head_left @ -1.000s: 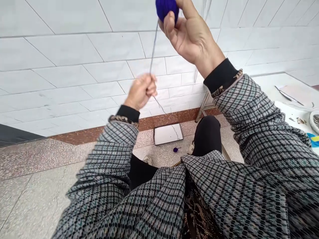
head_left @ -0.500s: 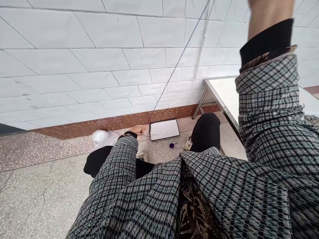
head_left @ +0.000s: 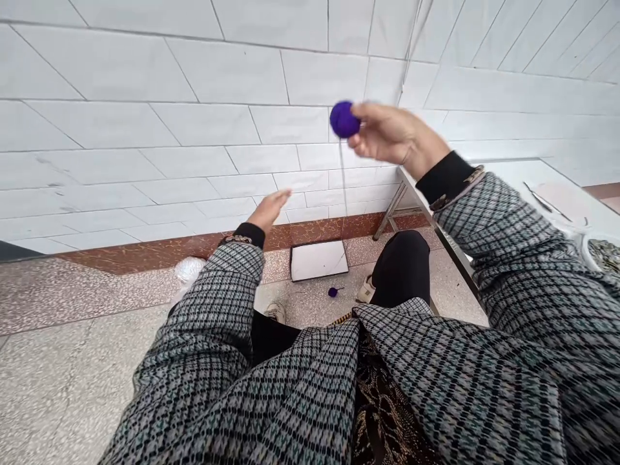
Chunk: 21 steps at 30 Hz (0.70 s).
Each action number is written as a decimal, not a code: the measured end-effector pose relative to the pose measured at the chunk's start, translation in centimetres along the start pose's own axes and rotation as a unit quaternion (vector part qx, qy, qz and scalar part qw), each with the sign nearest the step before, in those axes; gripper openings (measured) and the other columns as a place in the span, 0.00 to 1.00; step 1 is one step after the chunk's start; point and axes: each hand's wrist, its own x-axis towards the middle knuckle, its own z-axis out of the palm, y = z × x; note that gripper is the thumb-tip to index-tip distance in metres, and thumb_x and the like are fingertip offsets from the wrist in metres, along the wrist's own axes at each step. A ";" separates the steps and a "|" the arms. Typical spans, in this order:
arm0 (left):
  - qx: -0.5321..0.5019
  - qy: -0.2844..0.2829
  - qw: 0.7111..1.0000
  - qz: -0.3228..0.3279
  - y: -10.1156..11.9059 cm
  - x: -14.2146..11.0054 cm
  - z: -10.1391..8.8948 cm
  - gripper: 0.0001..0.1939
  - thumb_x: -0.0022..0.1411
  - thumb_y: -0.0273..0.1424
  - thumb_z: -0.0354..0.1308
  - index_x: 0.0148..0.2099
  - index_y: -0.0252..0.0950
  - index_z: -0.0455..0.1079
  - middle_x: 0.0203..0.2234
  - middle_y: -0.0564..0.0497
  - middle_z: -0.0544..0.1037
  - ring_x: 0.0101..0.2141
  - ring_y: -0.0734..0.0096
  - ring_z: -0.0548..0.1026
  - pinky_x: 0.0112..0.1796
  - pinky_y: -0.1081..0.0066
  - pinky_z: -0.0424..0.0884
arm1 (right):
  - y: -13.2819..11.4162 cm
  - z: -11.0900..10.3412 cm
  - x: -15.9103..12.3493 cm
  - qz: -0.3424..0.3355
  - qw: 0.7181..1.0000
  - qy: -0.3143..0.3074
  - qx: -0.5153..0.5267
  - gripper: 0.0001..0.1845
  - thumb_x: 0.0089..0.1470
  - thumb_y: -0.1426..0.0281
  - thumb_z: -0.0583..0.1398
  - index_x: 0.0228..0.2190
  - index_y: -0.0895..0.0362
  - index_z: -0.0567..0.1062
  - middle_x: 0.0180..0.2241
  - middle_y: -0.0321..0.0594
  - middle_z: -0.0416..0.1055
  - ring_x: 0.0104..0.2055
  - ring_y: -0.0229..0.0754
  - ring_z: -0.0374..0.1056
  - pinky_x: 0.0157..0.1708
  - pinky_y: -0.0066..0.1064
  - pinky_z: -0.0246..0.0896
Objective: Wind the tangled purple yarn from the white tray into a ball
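Observation:
My right hand (head_left: 387, 137) is raised in front of the wall, its fingers closed on a purple ball of yarn (head_left: 343, 120). A thin strand (head_left: 344, 184) hangs from the ball down toward a white rectangular board (head_left: 318, 260) with a dark edge, low by the wall. My left hand (head_left: 271, 210) is up to the left of the strand, fingers stretched out, apparently holding nothing. On the floor below the board lies a smaller purple ball of yarn (head_left: 332, 292) with a short tail.
A metal-framed table (head_left: 508, 169) stands to the right, carrying a dark thin tool (head_left: 537, 196) and a white bowl (head_left: 593, 248). A white bundle (head_left: 188, 268) sits on the floor at left. The tiled wall (head_left: 184, 129) rises close in front.
My right hand has come down from the top edge, and the yarn ball now shows in it. My left hand has risen from beside the board and opened. The slanting strand now hangs nearly straight.

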 end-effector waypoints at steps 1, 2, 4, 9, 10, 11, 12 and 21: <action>-0.039 -0.010 0.999 0.020 1.3 0.5 0.8 0.16 0.86 0.35 0.55 0.66 0.33 0.76 0.67 0.37 0.77 0.66 0.56 0.76 0.68 0.55 0.73 | 1.1 0.6 0.3 0.027 0.999 -0.014 -0.010 0.12 0.82 0.74 0.53 0.40 0.57 0.67 0.29 0.36 0.72 0.23 0.30 0.64 0.23 0.15 0.64; -0.095 -0.028 0.994 0.042 2.5 0.8 1.8 0.16 0.87 0.34 0.52 0.65 0.34 0.76 0.67 0.38 0.77 0.66 0.60 0.77 0.68 0.59 0.72 | 1.9 1.1 0.5 0.048 0.998 -0.030 -0.012 0.12 0.81 0.75 0.53 0.40 0.58 0.68 0.30 0.36 0.71 0.23 0.30 0.64 0.22 0.16 0.64; -0.227 -0.064 0.969 0.079 4.4 0.7 3.9 0.15 0.86 0.38 0.53 0.59 0.35 0.76 0.58 0.40 0.82 0.54 0.63 0.83 0.60 0.65 0.76 | 2.9 1.6 0.9 0.072 0.996 -0.058 0.002 0.11 0.80 0.77 0.55 0.40 0.59 0.68 0.30 0.37 0.71 0.24 0.31 0.66 0.23 0.18 0.67; -0.198 -0.029 0.973 0.115 4.5 -1.6 6.8 0.17 0.82 0.44 0.56 0.43 0.37 0.70 0.22 0.60 0.57 0.18 0.76 0.52 0.25 0.75 0.57 | 4.0 1.2 1.5 0.041 0.994 -0.056 0.080 0.08 0.78 0.79 0.57 0.41 0.59 0.67 0.33 0.37 0.71 0.29 0.32 0.71 0.31 0.20 0.75; -0.145 -0.020 0.982 0.123 3.9 -2.0 6.9 0.16 0.82 0.43 0.55 0.42 0.37 0.69 0.22 0.61 0.52 0.18 0.75 0.48 0.24 0.75 0.52 | 4.5 1.0 1.8 0.030 0.994 -0.044 0.091 0.08 0.78 0.79 0.57 0.41 0.58 0.67 0.33 0.37 0.71 0.29 0.31 0.71 0.32 0.19 0.75; -0.097 -0.017 0.987 0.130 3.3 -2.3 6.8 0.15 0.81 0.41 0.55 0.41 0.37 0.70 0.21 0.62 0.51 0.19 0.75 0.47 0.24 0.74 0.50 | 5.0 0.9 2.3 0.019 0.995 -0.030 0.093 0.08 0.77 0.79 0.58 0.42 0.58 0.67 0.33 0.36 0.71 0.29 0.31 0.71 0.33 0.19 0.75; -0.059 -0.020 0.989 0.135 2.7 -2.6 6.7 0.14 0.78 0.38 0.56 0.39 0.37 0.71 0.20 0.62 0.52 0.19 0.74 0.49 0.25 0.73 0.50 | 5.7 0.7 2.9 0.011 0.996 -0.017 0.081 0.08 0.77 0.78 0.58 0.42 0.58 0.66 0.33 0.36 0.71 0.29 0.30 0.71 0.33 0.19 0.75; 0.089 -0.069 0.986 0.127 0.6 -0.7 1.3 0.11 0.66 0.29 0.61 0.29 0.34 0.73 0.24 0.53 0.72 0.30 0.67 0.68 0.38 0.70 0.63 | 16.0 -3.0 9.0 0.142 0.968 -0.112 -0.175 0.18 0.57 0.89 0.64 0.43 0.59 0.69 0.24 0.27 0.69 0.19 0.31 0.62 0.16 0.19 0.52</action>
